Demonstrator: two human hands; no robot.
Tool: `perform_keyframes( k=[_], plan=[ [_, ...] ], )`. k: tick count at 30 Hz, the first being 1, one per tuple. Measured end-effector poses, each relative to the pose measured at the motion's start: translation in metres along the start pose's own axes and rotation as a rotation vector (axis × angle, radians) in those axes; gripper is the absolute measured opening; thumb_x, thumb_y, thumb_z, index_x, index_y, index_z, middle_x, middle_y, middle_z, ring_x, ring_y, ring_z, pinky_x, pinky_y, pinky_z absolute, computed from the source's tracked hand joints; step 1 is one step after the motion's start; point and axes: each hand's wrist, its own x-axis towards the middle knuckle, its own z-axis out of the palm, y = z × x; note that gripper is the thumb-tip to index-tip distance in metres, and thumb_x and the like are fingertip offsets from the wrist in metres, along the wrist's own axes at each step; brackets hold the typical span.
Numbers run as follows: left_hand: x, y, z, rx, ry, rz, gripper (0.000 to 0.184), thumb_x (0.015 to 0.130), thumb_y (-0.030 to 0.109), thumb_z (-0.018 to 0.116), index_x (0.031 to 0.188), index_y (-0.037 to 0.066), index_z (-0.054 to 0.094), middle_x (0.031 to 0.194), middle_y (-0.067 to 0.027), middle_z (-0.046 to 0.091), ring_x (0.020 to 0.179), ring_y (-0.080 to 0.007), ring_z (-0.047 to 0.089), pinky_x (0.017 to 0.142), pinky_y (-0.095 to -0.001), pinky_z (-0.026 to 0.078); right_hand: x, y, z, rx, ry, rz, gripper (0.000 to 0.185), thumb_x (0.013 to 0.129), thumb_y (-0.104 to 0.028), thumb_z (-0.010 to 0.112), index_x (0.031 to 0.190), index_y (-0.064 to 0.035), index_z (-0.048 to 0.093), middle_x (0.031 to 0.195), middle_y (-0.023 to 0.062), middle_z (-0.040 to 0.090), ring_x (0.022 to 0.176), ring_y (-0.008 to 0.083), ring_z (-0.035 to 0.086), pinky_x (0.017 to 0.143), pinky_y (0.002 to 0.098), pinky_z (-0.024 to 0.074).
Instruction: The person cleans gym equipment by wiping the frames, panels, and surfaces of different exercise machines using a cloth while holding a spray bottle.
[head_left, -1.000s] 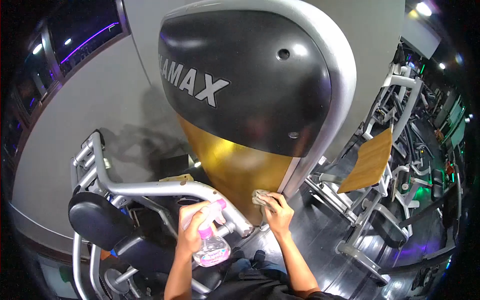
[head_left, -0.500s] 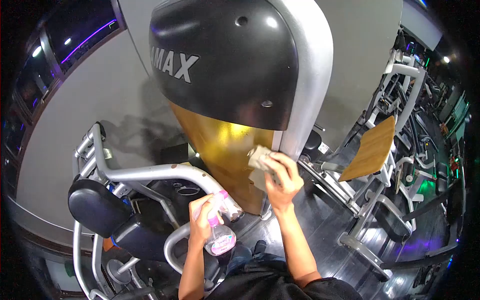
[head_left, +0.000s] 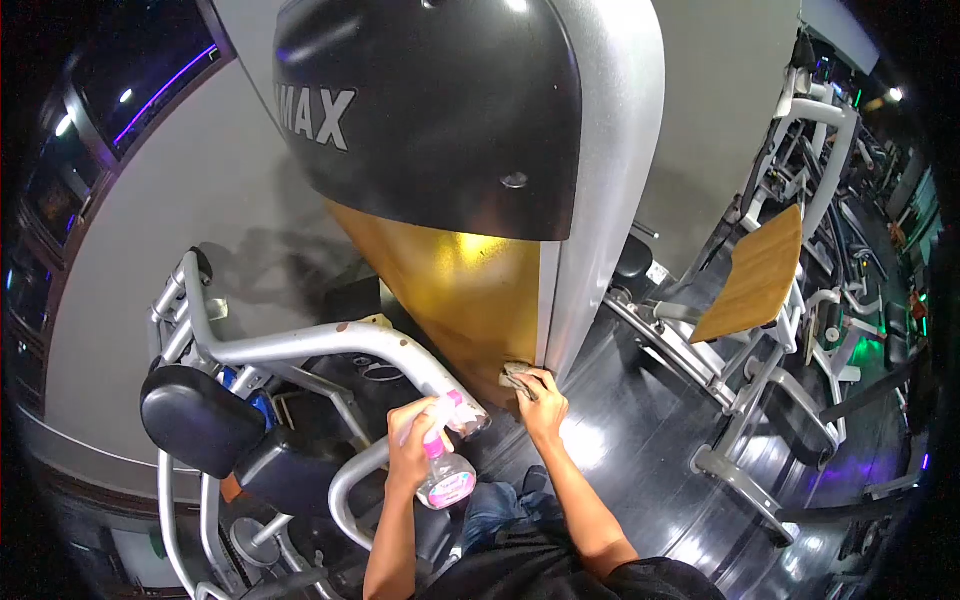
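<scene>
My left hand (head_left: 408, 445) is closed around the neck of a clear spray bottle (head_left: 449, 482) with a pink collar and a pink label. The bottle is upright, beside the end of a silver machine arm (head_left: 372, 345). In my right hand (head_left: 543, 405) is a crumpled light cloth (head_left: 518, 376), pressed against the low part of a yellow-gold panel (head_left: 450, 290). That panel sits below the black cover (head_left: 430, 130) of a gym machine, with white "MAX" lettering in sight. Part of the cloth is hidden by my fingers.
A black padded seat (head_left: 200, 420) with silver tubing stands at the left. To the right are a tan board (head_left: 752, 275) on another machine and several more machines behind it. Dark flooring (head_left: 620, 440) shows between them.
My right hand has moved down the gold panel with the cloth, from its middle to near its bottom. The left hand still holds the spray bottle; the view has shifted slightly.
</scene>
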Motion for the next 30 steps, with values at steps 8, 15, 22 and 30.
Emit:
perform_keyframes(
  k=[8, 15, 22, 30],
  plan=[
    [-0.001, -0.007, -0.003, -0.035, -0.007, -0.074, 0.046, 0.094, 0.033, 0.049, 0.089, -0.01, 0.066, 0.07, -0.0128, 0.066, 0.051, -0.0174, 0.061, 0.05, -0.0292, 0.048, 0.043, -0.076, -0.025, 0.254, 0.025, -0.031, 0.033, 0.076, -0.003, 0.075, 0.107, -0.0146, 0.076, 0.106, 0.0072, 0.071, 0.096, 0.0247, 0.07, 0.086, 0.0331, 0.0549],
    [0.0, -0.001, -0.001, -0.019, -0.021, -0.049, 0.046, 0.093, 0.033, 0.049, 0.085, -0.01, 0.066, 0.071, -0.0126, 0.067, 0.051, -0.0176, 0.062, 0.05, -0.029, 0.048, 0.087, -0.148, -0.026, 0.273, 0.19, -0.465, 0.039, 0.067, 0.001, 0.074, 0.103, -0.0145, 0.075, 0.106, 0.0032, 0.072, 0.091, 0.0223, 0.071, 0.079, 0.0319, 0.0573],
    [-0.003, -0.007, -0.004, -0.098, 0.001, -0.067, 0.044, 0.092, 0.031, 0.05, 0.088, -0.01, 0.065, 0.074, -0.0143, 0.068, 0.051, -0.0185, 0.063, 0.05, -0.0285, 0.048, 0.053, -0.065, 0.016, 0.026, -0.077, -0.443, 0.044, 0.066, -0.003, 0.077, 0.105, -0.022, 0.074, 0.104, -0.0009, 0.072, 0.09, 0.0205, 0.07, 0.075, 0.0321, 0.0575],
    [-0.002, -0.01, -0.007, -0.045, -0.023, -0.086, 0.057, 0.093, 0.042, 0.047, 0.09, -0.011, 0.067, 0.079, -0.0167, 0.068, 0.052, -0.0199, 0.062, 0.048, -0.0289, 0.05, 0.063, -0.081, 0.027, 0.062, -0.184, -0.46, 0.049, 0.067, 0.0, 0.076, 0.111, -0.0187, 0.074, 0.115, 0.004, 0.071, 0.098, 0.0233, 0.071, 0.083, 0.0312, 0.0574]
  ],
)
